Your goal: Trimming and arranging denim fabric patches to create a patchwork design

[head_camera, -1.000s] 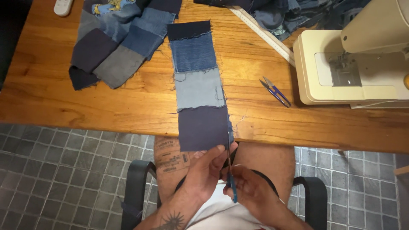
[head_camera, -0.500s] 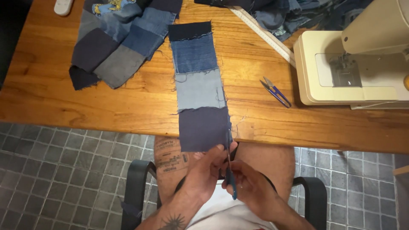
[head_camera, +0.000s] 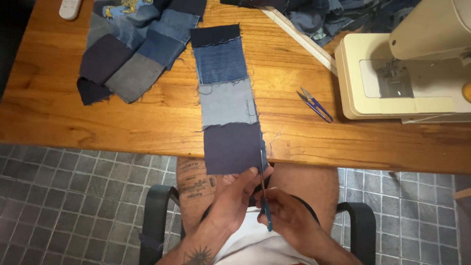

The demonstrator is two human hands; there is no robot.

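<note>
A strip of sewn denim patches (head_camera: pixel 224 93), dark blue, mid blue, pale grey and dark navy, lies across the wooden table (head_camera: pixel 98 122) and hangs over its near edge. My left hand (head_camera: pixel 234 192) pinches the hanging navy end from below. My right hand (head_camera: pixel 285 212) grips blue-handled scissors (head_camera: pixel 265 196), whose blades point up along the strip's right edge, cutting into it near the table's edge.
A larger patchwork denim piece (head_camera: pixel 132 44) lies at the back left. Small blue thread snips (head_camera: pixel 315 104) rest beside a cream sewing machine (head_camera: pixel 407 73) at the right. A long ruler (head_camera: pixel 299 38) and heaped denim (head_camera: pixel 333 14) lie behind. A white remote (head_camera: pixel 70 8) sits far left. Chair arms (head_camera: pixel 157 211) flank my lap.
The scissors have crept a little further up the strip's right edge. Both hands stay in nearly the same place.
</note>
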